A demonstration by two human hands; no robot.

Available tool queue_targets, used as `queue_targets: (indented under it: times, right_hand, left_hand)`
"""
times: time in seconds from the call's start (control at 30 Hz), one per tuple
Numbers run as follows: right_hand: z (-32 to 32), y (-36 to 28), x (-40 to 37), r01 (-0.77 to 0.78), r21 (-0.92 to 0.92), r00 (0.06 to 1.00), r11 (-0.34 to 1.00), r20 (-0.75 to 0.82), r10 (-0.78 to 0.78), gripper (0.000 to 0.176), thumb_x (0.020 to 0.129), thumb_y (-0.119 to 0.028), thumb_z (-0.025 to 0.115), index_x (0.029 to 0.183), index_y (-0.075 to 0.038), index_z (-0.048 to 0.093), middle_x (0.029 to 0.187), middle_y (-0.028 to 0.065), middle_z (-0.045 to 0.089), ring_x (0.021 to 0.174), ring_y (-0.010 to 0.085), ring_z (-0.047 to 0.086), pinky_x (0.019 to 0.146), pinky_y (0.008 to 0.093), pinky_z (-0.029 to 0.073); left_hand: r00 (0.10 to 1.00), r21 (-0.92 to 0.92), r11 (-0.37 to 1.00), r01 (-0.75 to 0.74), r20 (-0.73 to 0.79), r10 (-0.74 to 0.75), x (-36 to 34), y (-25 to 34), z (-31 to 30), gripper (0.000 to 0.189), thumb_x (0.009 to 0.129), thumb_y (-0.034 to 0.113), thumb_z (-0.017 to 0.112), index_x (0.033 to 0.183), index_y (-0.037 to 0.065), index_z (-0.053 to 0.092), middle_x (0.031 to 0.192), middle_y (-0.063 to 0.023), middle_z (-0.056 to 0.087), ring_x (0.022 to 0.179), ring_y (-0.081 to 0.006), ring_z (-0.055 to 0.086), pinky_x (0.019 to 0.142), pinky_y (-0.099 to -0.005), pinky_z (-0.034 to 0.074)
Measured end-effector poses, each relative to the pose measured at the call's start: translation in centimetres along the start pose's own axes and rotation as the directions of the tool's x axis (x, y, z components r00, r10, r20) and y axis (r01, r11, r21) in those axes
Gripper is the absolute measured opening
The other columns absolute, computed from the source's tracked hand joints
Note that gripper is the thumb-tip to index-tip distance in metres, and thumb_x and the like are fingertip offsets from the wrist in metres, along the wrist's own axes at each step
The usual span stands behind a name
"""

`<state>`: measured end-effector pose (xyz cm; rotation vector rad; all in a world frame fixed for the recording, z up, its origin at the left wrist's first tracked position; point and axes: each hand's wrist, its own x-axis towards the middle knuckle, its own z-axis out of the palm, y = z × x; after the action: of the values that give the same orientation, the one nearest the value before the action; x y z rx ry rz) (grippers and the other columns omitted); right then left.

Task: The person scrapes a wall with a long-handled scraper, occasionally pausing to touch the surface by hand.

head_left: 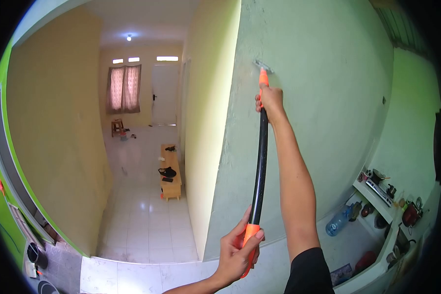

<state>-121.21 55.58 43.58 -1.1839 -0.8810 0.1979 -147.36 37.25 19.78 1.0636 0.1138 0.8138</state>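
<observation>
A long-handled scraper (261, 166) with a black shaft and orange grips stands almost upright in front of me. Its flat metal blade (264, 66) is at the pale green wall (323, 117), near a strip of rough, flaking paint by the corner. My right hand (271, 100) is wrapped round the upper orange part, just below the blade. Lower down, my left hand (234, 253) grips the orange end of the handle, its thumb lying along the front.
Left of the wall corner, a hallway holds a wooden bench (171, 171) with a black item on it and a stool (117, 127). At right are a counter (377, 198) with a stove and a blue water jug (339, 221). Buckets (36, 256) stand at lower left.
</observation>
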Motion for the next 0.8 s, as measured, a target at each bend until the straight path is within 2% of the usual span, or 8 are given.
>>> queue_targets:
  times: [0.1,0.23,0.3,0.4,0.5,0.67,0.77,0.8]
  right_hand:
    - [0.3,0.4,-0.4,-0.037,0.047,0.999,0.998,0.015,0.036,0.028,0.105,-0.028,0.056,0.105,0.001,0.053,0.07,0.0049,0.053,0.048,0.0099,0.047,0.04,0.0285,0.041]
    - [0.2,0.2,0.4,-0.026,0.03,0.999,0.999,0.023,0.026,0.029,0.106,-0.028,0.056,0.105,0.0,0.053,0.07,0.0048,0.053,0.049,0.0104,0.048,0.04,0.0284,0.041]
    - [0.3,0.7,0.5,-0.014,0.005,1.0,1.0,0.018,0.014,0.029,0.107,-0.03,0.055,0.104,-0.001,0.053,0.069,0.0044,0.053,0.049,0.0102,0.048,0.04,0.0284,0.041]
    - [0.5,0.6,-0.8,-0.029,-0.008,1.0,1.0,-0.004,0.029,0.029,0.107,-0.03,0.055,0.101,-0.002,0.054,0.067,0.0042,0.053,0.048,0.0099,0.048,0.04,0.0283,0.042]
    - [0.4,0.8,2.3,0.058,0.075,0.998,0.995,-0.016,-0.057,0.027,0.107,-0.028,0.057,0.1,-0.002,0.054,0.067,0.0048,0.053,0.046,0.011,0.047,0.039,0.0293,0.042]
    - [1.3,0.8,-0.1,0.027,0.007,0.999,1.0,-0.032,-0.026,0.033,0.108,-0.028,0.052,0.09,0.0,0.052,0.062,0.0038,0.05,0.044,0.0131,0.048,0.037,0.0319,0.043]
    - [0.9,1.1,0.6,0.021,-0.059,1.0,0.998,-0.008,-0.021,0.032,0.108,-0.03,0.054,0.109,0.003,0.056,0.067,0.0053,0.054,0.046,0.0114,0.049,0.038,0.0302,0.041]
    - [0.8,1.2,0.7,0.012,-0.04,1.0,0.999,-0.004,-0.012,0.033,0.108,-0.03,0.054,0.11,0.003,0.056,0.067,0.0051,0.053,0.046,0.0114,0.048,0.038,0.03,0.041]
  left_hand:
    - [1.0,0.014,1.0,-0.019,0.008,0.019,0.3,-0.1,-0.9,0.073,0.103,0.012,0.065,0.165,0.01,0.028,0.09,-0.0081,0.062,0.048,-0.0102,0.051,0.039,-0.0268,0.042]
    - [1.0,0.016,1.0,-0.008,-0.005,0.008,0.2,0.4,-0.7,0.071,0.103,0.012,0.066,0.164,0.008,0.03,0.09,-0.0069,0.064,0.047,-0.0087,0.05,0.04,-0.0264,0.042]
    - [0.999,0.05,0.998,-0.025,-0.028,0.026,0.2,0.3,-0.2,0.069,0.104,0.013,0.065,0.164,0.008,0.031,0.086,-0.0038,0.064,0.048,-0.0066,0.048,0.042,-0.0257,0.041]
    - [0.998,0.045,0.997,-0.06,-0.016,0.06,0.4,-1.2,-1.0,0.069,0.104,0.013,0.065,0.164,0.006,0.031,0.087,-0.0049,0.065,0.047,-0.0065,0.047,0.042,-0.0255,0.04]
    - [0.998,0.082,0.995,-0.06,0.03,0.058,3.0,-0.3,-2.8,0.069,0.104,0.01,0.062,0.164,0.006,0.028,0.091,-0.0088,0.065,0.046,-0.0087,0.048,0.04,-0.0261,0.041]
    - [0.997,0.09,0.993,-0.082,0.015,0.08,1.5,-1.3,-3.1,0.069,0.103,0.007,0.064,0.164,0.009,0.031,0.091,-0.0105,0.065,0.045,-0.0086,0.049,0.039,-0.026,0.04]
    - [0.998,0.078,0.995,-0.065,-0.005,0.065,2.1,-1.7,-2.7,0.067,0.104,0.01,0.065,0.163,0.008,0.033,0.087,-0.0042,0.066,0.047,-0.006,0.048,0.041,-0.0247,0.04]
    - [0.998,0.069,0.995,-0.067,-0.003,0.067,2.0,-1.8,-2.3,0.068,0.104,0.01,0.065,0.163,0.008,0.033,0.087,-0.006,0.066,0.046,-0.0067,0.049,0.04,-0.0251,0.041]
